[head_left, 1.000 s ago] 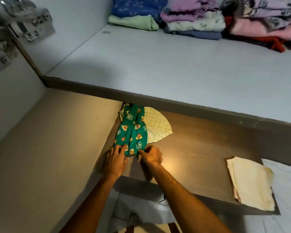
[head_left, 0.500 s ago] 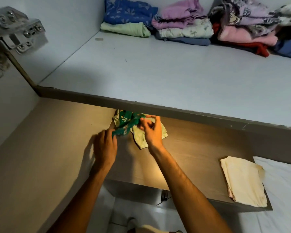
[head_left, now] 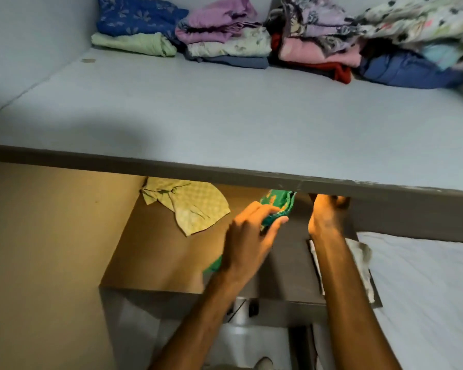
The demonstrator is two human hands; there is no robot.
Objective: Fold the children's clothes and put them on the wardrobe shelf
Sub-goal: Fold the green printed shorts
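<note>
My left hand (head_left: 249, 237) grips a green printed children's garment (head_left: 278, 202), bunched up and held just above the brown lower shelf (head_left: 155, 257); a green end hangs out below my wrist. To its right, my right hand (head_left: 322, 218) reaches under the front edge of the upper shelf (head_left: 225, 121). That edge hides its fingertips, so I cannot tell whether it touches the garment. A pale yellow-green checked garment (head_left: 195, 206) lies crumpled at the back left of the lower shelf, apart from both hands.
Folded stacks of clothes (head_left: 225, 41) line the back of the upper shelf, with a looser pile (head_left: 401, 36) at the right. A cream folded cloth (head_left: 362, 259) lies on the lower shelf under my right forearm. A white sheet (head_left: 425, 289) is at the right.
The green garment has come off the yellow-green one and moved right, bunched in my left hand. Both hands have shifted right, and my right hand now reaches under the upper shelf edge.
</note>
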